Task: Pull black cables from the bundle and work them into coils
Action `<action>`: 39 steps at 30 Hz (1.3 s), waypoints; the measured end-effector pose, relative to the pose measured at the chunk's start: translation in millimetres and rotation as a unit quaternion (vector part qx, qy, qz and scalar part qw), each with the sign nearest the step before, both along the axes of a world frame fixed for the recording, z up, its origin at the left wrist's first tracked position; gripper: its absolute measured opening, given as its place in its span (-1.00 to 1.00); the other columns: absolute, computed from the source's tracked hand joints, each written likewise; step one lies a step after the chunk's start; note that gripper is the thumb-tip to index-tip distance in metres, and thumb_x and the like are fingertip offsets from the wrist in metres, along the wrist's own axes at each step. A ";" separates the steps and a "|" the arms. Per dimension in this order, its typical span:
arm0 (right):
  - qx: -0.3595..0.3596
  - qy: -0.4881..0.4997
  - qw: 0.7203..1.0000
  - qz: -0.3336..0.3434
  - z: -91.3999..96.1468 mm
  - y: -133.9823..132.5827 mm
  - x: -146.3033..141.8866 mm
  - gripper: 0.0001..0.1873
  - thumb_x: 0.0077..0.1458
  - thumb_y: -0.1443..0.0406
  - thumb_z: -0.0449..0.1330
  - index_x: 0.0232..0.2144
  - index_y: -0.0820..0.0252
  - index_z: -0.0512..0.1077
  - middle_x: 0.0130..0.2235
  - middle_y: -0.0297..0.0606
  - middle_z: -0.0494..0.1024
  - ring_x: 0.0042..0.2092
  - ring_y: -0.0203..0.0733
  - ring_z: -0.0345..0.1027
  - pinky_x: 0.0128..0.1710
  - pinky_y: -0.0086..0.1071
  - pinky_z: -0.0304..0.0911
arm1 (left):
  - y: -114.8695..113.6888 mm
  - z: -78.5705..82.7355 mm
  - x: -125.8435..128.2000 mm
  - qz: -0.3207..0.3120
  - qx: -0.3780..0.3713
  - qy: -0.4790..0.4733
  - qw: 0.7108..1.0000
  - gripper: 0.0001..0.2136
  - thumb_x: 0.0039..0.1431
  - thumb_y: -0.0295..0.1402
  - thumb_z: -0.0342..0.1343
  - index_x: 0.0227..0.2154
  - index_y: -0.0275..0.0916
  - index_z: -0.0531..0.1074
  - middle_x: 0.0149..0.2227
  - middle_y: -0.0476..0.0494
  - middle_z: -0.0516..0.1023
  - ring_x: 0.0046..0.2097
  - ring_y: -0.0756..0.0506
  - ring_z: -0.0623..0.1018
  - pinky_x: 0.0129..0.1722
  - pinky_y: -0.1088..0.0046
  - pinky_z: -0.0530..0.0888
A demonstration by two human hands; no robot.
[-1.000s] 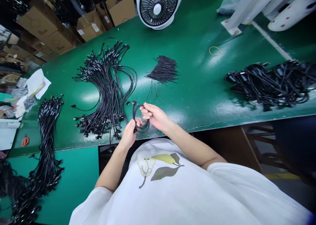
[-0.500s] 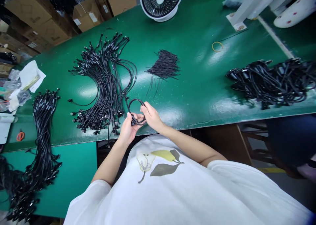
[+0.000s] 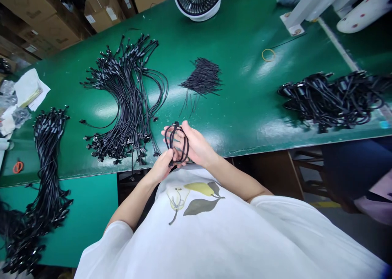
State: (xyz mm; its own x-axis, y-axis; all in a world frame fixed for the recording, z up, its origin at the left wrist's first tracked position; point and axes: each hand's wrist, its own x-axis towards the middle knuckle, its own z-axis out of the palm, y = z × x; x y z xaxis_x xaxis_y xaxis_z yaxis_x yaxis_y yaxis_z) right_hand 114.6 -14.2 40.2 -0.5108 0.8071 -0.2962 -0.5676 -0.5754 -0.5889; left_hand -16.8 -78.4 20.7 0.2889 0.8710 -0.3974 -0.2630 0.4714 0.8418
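A black cable [image 3: 187,142] is wound into a loose oval coil just over the table's near edge. My left hand [image 3: 161,167] pinches the lower end of the coil between thumb and fingers. The loops lie across the palm and curled fingers of my right hand [image 3: 197,145], which holds them from behind. A dark connector shows at the top of the coil. To the left lies a big bundle of black cables [image 3: 127,95] with plugs at both ends. Beyond my hands is a pile of short black ties [image 3: 202,77].
Coiled cables [image 3: 333,99] lie at the right on the green table [image 3: 245,119]. Another long cable bundle [image 3: 50,148] hangs over the left edge near orange scissors [image 3: 18,167]. A white fan [image 3: 200,3], cardboard boxes [image 3: 104,9] and a yellow ring [image 3: 268,55] are farther back.
The cable, looped between both hands before, now forms a tighter oval coil across my right palm. My right hand has turned palm up; my left has moved to the coil's lower end.
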 end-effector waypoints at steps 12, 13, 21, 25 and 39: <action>0.133 -0.024 0.990 -0.040 8.7 7.7 4.2 -0.45 -0.08 -0.08 0.33 -0.34 0.10 0.14 -0.29 -0.42 0.41 -0.56 -0.54 0.12 -0.65 -0.60 -0.01 | 3.3 -7.2 17.2 0.035 0.029 0.032 0.998 -0.61 0.09 -0.08 0.23 -0.15 -0.22 0.35 -0.34 -0.09 0.48 -0.33 -0.06 0.47 -0.35 0.44 0.39; 0.117 -0.022 0.992 -0.042 7.9 12.1 3.5 -0.52 0.00 -0.03 0.30 -0.33 0.09 0.13 -0.33 -0.47 0.39 -0.59 -0.56 0.05 -0.66 -0.61 -0.07 | 4.9 -5.9 18.0 0.038 0.022 0.029 0.999 -0.61 0.07 -0.11 0.25 -0.14 -0.22 0.34 -0.35 -0.08 0.48 -0.33 -0.05 0.47 -0.33 0.44 0.40; 0.093 0.057 0.992 0.070 6.3 37.9 2.6 -0.55 0.10 -0.05 0.22 -0.39 0.15 0.18 -0.60 -0.62 0.04 -0.65 -0.56 -0.29 -0.70 -0.65 -0.30 | 30.3 13.5 4.1 -0.088 -0.100 -0.078 0.988 -0.56 -0.01 -0.08 0.32 -0.21 -0.34 0.45 -0.27 -0.20 0.52 -0.25 -0.10 0.57 -0.20 0.34 0.52; 0.108 0.069 0.983 0.132 10.9 38.7 4.9 -0.42 0.06 -0.21 0.11 -0.47 0.15 0.10 -0.62 -0.61 0.04 -0.66 -0.57 -0.31 -0.72 -0.65 -0.28 | 36.0 19.2 7.4 -0.120 -0.122 -0.113 0.979 -0.61 -0.06 -0.11 0.36 -0.32 -0.34 0.46 -0.37 -0.13 0.49 -0.31 -0.08 0.56 -0.22 0.34 0.53; 0.038 -0.010 0.999 -0.007 8.6 50.2 11.8 -0.46 -0.07 -0.06 0.34 -0.42 0.14 0.15 -0.48 -0.53 0.16 -0.58 -0.54 -0.04 -0.63 -0.58 -0.04 | 32.8 20.8 30.1 -0.017 -0.138 -0.122 0.983 -0.64 0.06 -0.10 0.27 -0.45 -0.30 0.31 -0.55 0.09 0.13 -0.56 0.13 0.17 -0.60 0.63 0.24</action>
State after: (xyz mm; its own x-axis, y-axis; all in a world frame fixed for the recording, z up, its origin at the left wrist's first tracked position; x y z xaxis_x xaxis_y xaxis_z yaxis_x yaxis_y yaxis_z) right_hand 126.3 36.0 48.8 -0.4947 0.8343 -0.2434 -0.5629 -0.5210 -0.6416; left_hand 13.3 -45.6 41.5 0.4317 0.7285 -0.5319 -0.4214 0.6843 0.5951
